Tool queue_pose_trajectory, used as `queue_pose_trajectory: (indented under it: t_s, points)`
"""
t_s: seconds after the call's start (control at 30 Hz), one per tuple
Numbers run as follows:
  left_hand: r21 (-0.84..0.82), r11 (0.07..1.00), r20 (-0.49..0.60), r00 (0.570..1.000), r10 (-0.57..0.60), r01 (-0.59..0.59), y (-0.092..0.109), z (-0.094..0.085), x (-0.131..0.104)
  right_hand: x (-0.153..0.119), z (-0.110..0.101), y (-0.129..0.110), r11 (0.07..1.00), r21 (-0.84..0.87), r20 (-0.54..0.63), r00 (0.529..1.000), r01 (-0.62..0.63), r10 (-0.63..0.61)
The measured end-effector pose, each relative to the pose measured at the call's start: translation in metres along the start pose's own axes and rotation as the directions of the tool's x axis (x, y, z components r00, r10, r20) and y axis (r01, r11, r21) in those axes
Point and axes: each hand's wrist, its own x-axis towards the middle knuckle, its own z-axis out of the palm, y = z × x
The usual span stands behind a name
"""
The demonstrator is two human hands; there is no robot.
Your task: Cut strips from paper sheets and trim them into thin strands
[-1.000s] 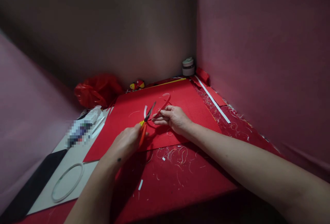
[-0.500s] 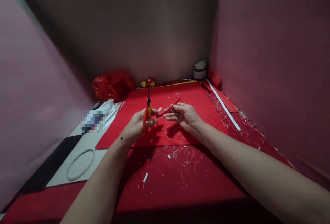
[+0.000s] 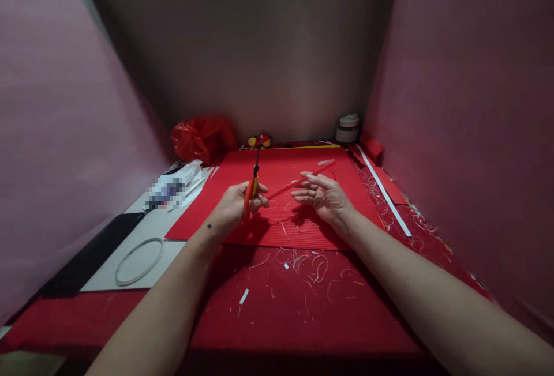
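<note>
My left hand (image 3: 242, 202) grips scissors (image 3: 250, 191) with orange and yellow handles, their dark blades pointing away from me. Its fingertips also hold the near end of a narrow ribbed red strip (image 3: 283, 191). The strip slants up to the right and ends in a paler tip. My right hand (image 3: 322, 196) is beside the strip, fingers stretched and apart, with the upper fingers at or touching it. Beneath both hands lies a large ribbed red sheet (image 3: 242, 162).
Loose threads (image 3: 318, 266) and white scraps (image 3: 244, 296) litter the dark red cloth (image 3: 277, 324). At left are a white ring (image 3: 119, 269), a black panel (image 3: 95, 255) and a red plastic bag (image 3: 203, 136). A lidded jar (image 3: 347, 129) and a long white strip (image 3: 385, 191) lie right.
The red strip has gone from curled to nearly straight. My right hand's fingers have loosened from a pinch on it. The whole view has shifted slightly.
</note>
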Motion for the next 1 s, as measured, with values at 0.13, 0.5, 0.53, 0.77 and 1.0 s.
queue_pose_trajectory:
  t_s: [0.13, 0.5, 0.53, 0.77, 1.0]
  points:
    - [0.005, 1.0, -0.017, 1.0, 0.01, -0.01, -0.001, 0.005, -0.001, -0.005, 0.005, 0.014, 0.995, -0.098, 0.116, 0.992, -0.034, 0.045]
    - [-0.025, 0.999, -0.08, 0.996, -0.027, 0.025, -0.006, -0.002, 0.004, 0.0, 0.001, 0.019, 0.987, -0.146, 0.113, 0.993, 0.062, -0.046]
    - [-0.029, 0.999, -0.091, 0.996, -0.027, 0.024, -0.006, -0.003, 0.004, 0.0, 0.001, 0.019, 0.987, -0.143, 0.113, 0.992, 0.07, -0.054]
    - [-0.037, 0.999, -0.124, 0.992, -0.026, 0.022, -0.008, -0.008, 0.005, 0.001, 0.001, 0.017, 0.987, -0.112, 0.106, 0.989, 0.114, -0.102]
    - [0.024, 0.998, -0.238, 0.97, -0.057, 0.065, -0.028, -0.018, 0.013, 0.002, 0.001, 0.015, 0.987, -0.107, 0.085, 0.99, 0.119, -0.11]
